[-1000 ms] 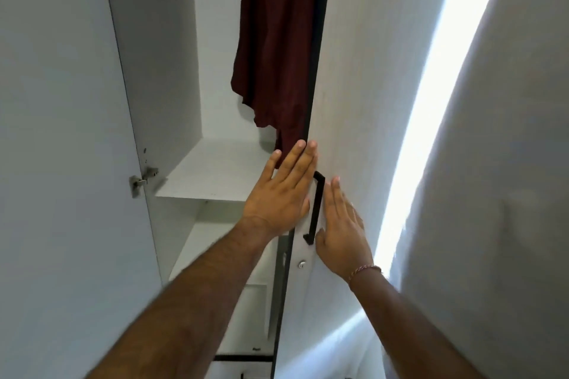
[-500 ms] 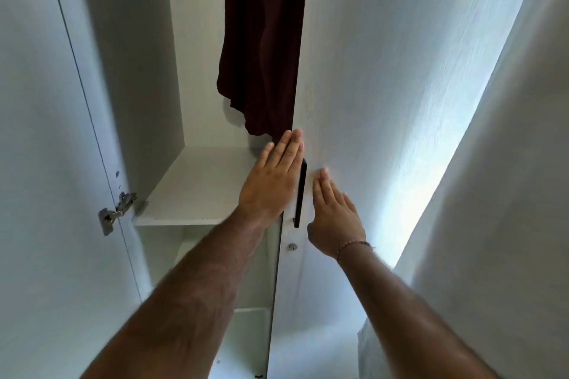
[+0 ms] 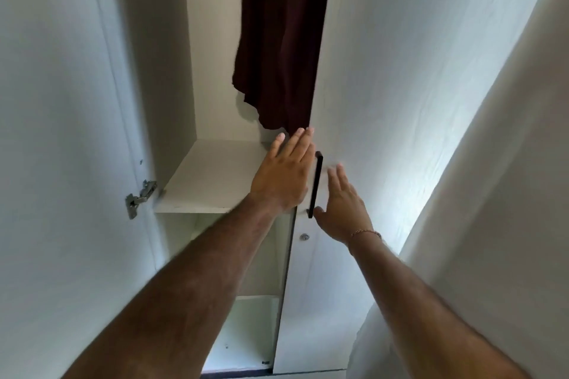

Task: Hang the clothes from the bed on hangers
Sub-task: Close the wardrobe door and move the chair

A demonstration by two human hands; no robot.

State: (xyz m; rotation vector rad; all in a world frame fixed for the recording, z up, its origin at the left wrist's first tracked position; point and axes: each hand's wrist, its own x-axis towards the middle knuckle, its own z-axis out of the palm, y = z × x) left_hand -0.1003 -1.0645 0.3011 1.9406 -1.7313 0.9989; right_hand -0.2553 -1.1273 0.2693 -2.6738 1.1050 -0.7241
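Closing the right wardrobe door (image 3: 400, 86), by the look of it, with the hanging already done for one piece. Dark maroon garment (image 3: 281, 40) up top centre, hanging inside the open compartment above the white shelf (image 3: 212, 175); hanger itself out of frame. Left hand (image 3: 284, 174) at frame centre, fingers straight and flat against the door's free edge, gripping nothing. Right hand (image 3: 343, 204) just right of the black bar handle (image 3: 317, 184), fingers extended and relaxed, likewise empty, slightly blurred. Best to push evenly with both palms near the handle, slowly. Worth checking that the garment's hem clears the door edge, since it hangs just beside it and could get pinched. Left door (image 3: 61, 132) wide open at frame left, hinge (image 3: 140, 198) exposed.
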